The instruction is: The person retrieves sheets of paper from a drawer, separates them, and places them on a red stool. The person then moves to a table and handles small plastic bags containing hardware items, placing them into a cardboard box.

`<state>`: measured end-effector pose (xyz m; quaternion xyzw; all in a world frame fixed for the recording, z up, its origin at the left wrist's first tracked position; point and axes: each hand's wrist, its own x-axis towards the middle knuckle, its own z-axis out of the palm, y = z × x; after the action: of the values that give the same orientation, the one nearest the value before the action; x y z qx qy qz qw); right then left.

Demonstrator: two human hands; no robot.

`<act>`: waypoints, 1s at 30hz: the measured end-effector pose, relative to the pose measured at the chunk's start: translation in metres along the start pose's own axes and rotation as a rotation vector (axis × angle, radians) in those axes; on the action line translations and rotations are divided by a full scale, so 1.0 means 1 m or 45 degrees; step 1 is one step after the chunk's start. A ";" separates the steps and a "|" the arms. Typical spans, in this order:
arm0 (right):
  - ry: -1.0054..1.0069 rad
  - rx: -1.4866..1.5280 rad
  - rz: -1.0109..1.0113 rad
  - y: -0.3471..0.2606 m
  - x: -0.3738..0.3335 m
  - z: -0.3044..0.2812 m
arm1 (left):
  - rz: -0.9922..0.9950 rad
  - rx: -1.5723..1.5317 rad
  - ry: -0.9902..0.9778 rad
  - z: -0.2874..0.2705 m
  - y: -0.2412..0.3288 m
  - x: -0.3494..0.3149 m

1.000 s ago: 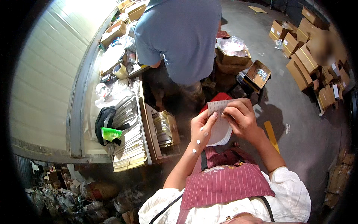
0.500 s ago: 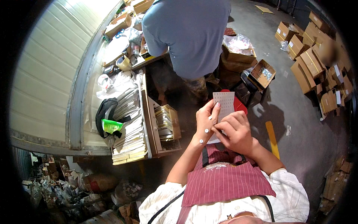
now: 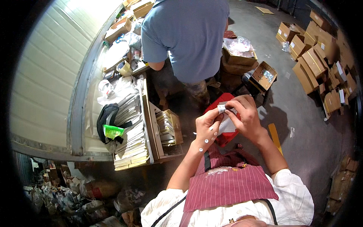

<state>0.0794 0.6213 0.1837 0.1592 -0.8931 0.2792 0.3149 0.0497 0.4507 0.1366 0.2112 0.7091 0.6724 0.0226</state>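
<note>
A white sheet of small round stickers point(image 3: 228, 125) is between my two hands, its top edge curled over. My left hand point(image 3: 207, 126) is closed on the sheet's left side, thumb on top. The thumb and fingers of my right hand point(image 3: 246, 115) pinch at the curled top edge. Several small white round stickers point(image 3: 206, 140) are stuck to the back of my left hand and wrist, and one stands out at its outer side. Below my hands is a red plastic container point(image 3: 223, 140), partly covered by them and the sheet.
A person in a blue shirt point(image 3: 189, 41) stands in front, facing away. On the left, a worktable carries stacked paper point(image 3: 130, 147), a black bag point(image 3: 107, 121) and a tape roll point(image 3: 124, 68). To the right are an open box of small parts point(image 3: 264, 75) and piled cartons point(image 3: 315, 64).
My right hand has moved from the back of my left hand up to the sheet's top edge. The sheet, flat before, now curls there. More of the red container shows.
</note>
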 end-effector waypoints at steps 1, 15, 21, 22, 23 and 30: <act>-0.022 0.020 0.002 0.001 0.000 -0.002 | 0.062 0.094 -0.013 -0.001 0.002 0.001; -0.014 0.121 -0.158 0.003 -0.001 -0.003 | 0.237 0.198 -0.068 -0.013 0.008 -0.001; 0.019 0.111 -0.175 -0.002 -0.007 -0.001 | -0.141 -0.197 0.042 -0.004 -0.003 -0.006; -0.009 0.177 -0.151 -0.005 -0.010 -0.001 | -0.183 -0.242 0.056 -0.003 -0.005 -0.003; -0.036 0.254 -0.130 -0.011 -0.011 -0.002 | -0.187 -0.245 0.109 -0.002 -0.009 -0.002; -0.144 0.423 -0.249 -0.046 -0.029 0.015 | -0.088 0.167 0.204 -0.004 -0.024 0.009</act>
<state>0.1154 0.5789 0.1737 0.3104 -0.8313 0.3815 0.2592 0.0337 0.4494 0.1163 0.1333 0.7580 0.6380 -0.0249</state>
